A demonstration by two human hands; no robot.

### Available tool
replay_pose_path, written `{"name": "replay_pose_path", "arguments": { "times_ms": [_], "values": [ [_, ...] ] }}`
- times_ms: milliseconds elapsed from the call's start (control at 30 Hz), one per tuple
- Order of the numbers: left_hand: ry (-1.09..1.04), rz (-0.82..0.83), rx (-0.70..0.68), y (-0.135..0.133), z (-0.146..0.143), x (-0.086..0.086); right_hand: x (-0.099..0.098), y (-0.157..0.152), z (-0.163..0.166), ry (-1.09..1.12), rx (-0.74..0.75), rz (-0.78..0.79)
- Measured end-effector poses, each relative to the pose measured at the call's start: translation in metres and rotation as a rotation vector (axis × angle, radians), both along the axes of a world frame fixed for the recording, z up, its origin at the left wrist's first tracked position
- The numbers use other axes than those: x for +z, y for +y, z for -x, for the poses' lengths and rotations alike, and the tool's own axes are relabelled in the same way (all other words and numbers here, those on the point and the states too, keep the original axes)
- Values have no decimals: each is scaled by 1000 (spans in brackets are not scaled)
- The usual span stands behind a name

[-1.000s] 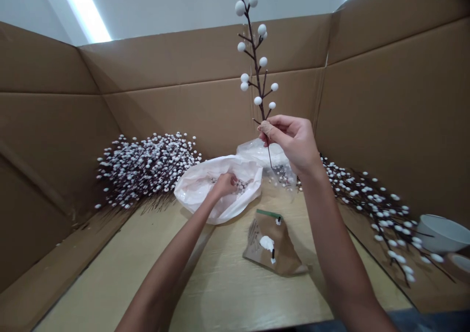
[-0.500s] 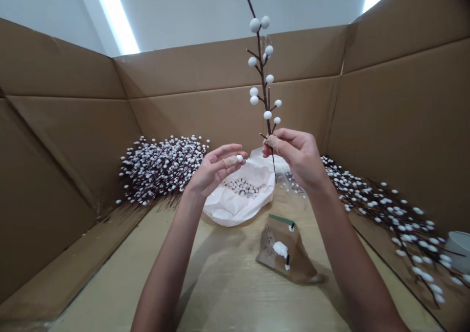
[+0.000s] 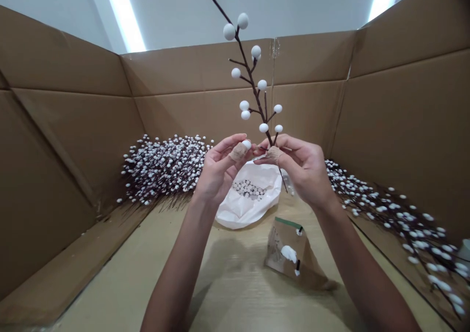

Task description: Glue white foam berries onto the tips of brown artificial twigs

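Between the thumb and fingers of my right hand (image 3: 299,163) is the lower stem of a dark brown berry branch (image 3: 255,89). It leans up to the left, with white balls on several of its twigs and a few bare twig tips. My left hand (image 3: 225,163) pinches one loose white ball (image 3: 246,144) close to a low twig near my right fingertips; whether the two touch, I cannot tell. Tape wraps both thumbs. Beneath my hands lies a white plastic bag (image 3: 235,214), opened out, with many loose white balls in it.
A tan packet (image 3: 290,253) with a white blob and small dark pegs stands on the table (image 3: 227,302). At the left lies a dense bundle of white-berried branches (image 3: 165,168); more berry branches (image 3: 396,224) lie at the right. Cardboard walls (image 3: 176,67) enclose the area.
My left hand has come right with the white ball, up to my right fingers. The branch has tipped leftward at its top. The view has shifted slightly.
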State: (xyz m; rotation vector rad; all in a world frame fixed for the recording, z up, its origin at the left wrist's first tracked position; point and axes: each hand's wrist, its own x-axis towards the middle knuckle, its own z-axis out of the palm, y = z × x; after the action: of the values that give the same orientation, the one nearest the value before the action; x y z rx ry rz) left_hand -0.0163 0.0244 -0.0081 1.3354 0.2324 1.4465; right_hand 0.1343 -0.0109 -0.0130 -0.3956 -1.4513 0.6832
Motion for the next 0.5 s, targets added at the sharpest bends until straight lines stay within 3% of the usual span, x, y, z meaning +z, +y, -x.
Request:
{"name": "replay_pose_path", "arguments": {
  "times_ms": [500],
  "values": [
    [106,-91,101,0,-2,-5,-1,-4,3,-58,-86,-74]
  ]
}}
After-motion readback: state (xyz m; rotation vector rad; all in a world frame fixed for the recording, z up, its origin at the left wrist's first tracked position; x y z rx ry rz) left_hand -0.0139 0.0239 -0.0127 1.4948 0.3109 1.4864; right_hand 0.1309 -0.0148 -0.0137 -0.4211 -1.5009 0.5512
